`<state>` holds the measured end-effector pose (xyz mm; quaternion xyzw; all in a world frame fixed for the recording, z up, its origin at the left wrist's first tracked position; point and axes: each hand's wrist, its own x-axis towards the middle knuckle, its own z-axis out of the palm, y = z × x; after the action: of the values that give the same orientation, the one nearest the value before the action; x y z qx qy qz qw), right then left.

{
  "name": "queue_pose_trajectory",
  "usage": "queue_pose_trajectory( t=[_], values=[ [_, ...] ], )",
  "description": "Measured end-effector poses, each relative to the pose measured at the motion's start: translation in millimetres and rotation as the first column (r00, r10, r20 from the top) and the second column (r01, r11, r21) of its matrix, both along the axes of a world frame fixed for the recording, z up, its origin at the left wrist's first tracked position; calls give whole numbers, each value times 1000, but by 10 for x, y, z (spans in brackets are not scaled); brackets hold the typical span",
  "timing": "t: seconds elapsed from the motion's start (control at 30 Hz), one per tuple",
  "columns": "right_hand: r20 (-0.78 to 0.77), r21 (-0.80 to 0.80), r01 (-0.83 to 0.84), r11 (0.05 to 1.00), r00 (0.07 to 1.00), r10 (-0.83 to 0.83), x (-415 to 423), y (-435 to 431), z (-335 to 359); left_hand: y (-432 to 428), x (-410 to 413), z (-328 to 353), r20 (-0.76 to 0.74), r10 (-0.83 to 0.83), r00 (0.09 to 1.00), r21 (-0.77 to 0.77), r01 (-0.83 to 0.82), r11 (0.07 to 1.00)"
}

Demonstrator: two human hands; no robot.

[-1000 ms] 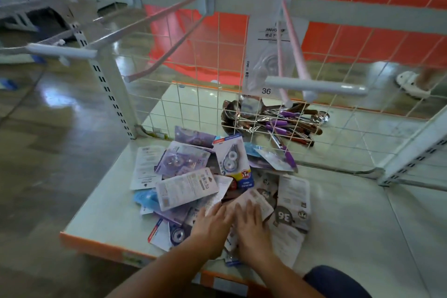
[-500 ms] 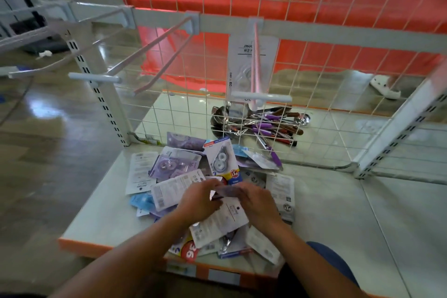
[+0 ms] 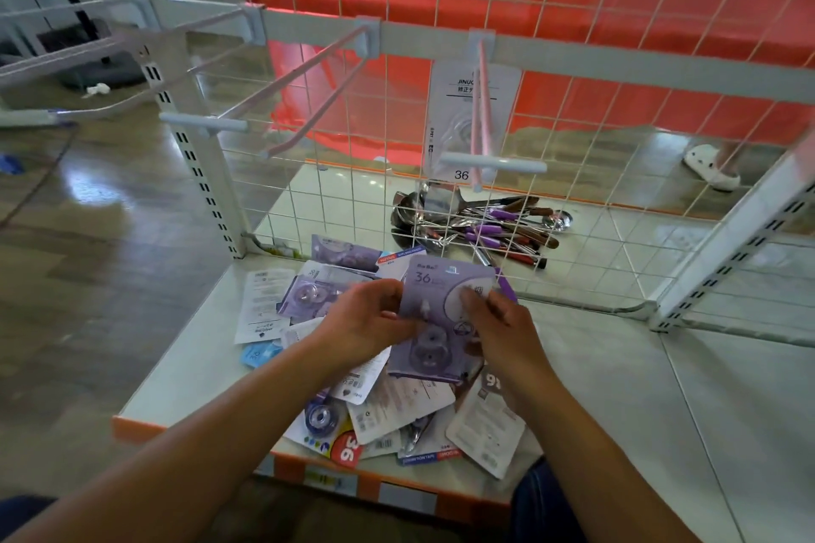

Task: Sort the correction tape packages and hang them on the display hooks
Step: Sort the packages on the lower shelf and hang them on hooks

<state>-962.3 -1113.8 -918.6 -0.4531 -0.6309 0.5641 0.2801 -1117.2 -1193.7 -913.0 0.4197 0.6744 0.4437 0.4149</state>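
Half a second ago both hands were low over the pile, busy with a white card; now they have raised a purple package (image 3: 441,291) above it. The left hand (image 3: 366,322) pinches its left edge, and the right hand (image 3: 502,330) pinches the right side, with the thumb on the front. The package is held upright with the print toward the person, probably to read which kind it is and to find the hole at the top. The other packages (image 3: 397,406) lie mixed on the shelf (image 3: 595,388), some face down. One white package (image 3: 450,110) already hangs on the middle hook (image 3: 484,110); the hook to its left (image 3: 304,67) is bare. The crossbar at each hook's tip must be passed first. Behind the wire grid (image 3: 573,57) lies a heap of spoons (image 3: 485,225), which is not part of this work.
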Motion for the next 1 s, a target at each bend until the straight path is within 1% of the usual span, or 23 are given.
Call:
queue_pose_trajectory(
  t=[0.07,0.1,0.17,0.23,0.3,0.37,0.5,0.6,0.7,0.77,0.83,0.93,1.0],
  values=[
    [-43,-17,23,1000,999,-24,19,2,93,-41,53,75,5,-26,1000,-15,26,1000],
    [-41,-12,27,1000,999,-28,27,0,132,-63,80,99,14,-30,999,-21,31,999],
    [-15,29,29,999,999,-29,38,-8,181,-98,130,118,20,-40,999,-37,41,998],
    [-31,81,30,996,999,-28,51,-27,223,-121,167,157,5,-64,998,-43,64,997],
    [-55,122,44,992,998,-37,58,-45,260,-128,173,231,29,-61,998,-33,62,998],
    [-66,162,48,986,997,-37,52,-77,314,-145,158,325,74,-47,996,3,47,999],
    [-76,296,15,955,997,8,-30,-174,462,-207,128,507,85,-34,996,117,24,993],
    [-104,416,3,910,994,44,-117,-278,623,-297,133,642,157,27,987,246,-65,967],
    [-154,487,-26,873,981,115,-220,-404,803,-387,152,767,242,105,965,373,-192,908],
    [-187,527,-44,849,968,166,-299,-483,872,-437,157,806,249,196,949,455,-293,841],
    [-190,585,-50,810,962,197,-380,-555,914,-485,143,807,236,295,926,518,-376,768],
    [-191,643,-67,763,951,244,-475,-659,974,-558,117,782,228,393,891,585,-447,676],
    [-209,655,-81,751,936,283,-524,-713,1014,-600,93,777,237,430,871,610,-478,632]
  ],
)
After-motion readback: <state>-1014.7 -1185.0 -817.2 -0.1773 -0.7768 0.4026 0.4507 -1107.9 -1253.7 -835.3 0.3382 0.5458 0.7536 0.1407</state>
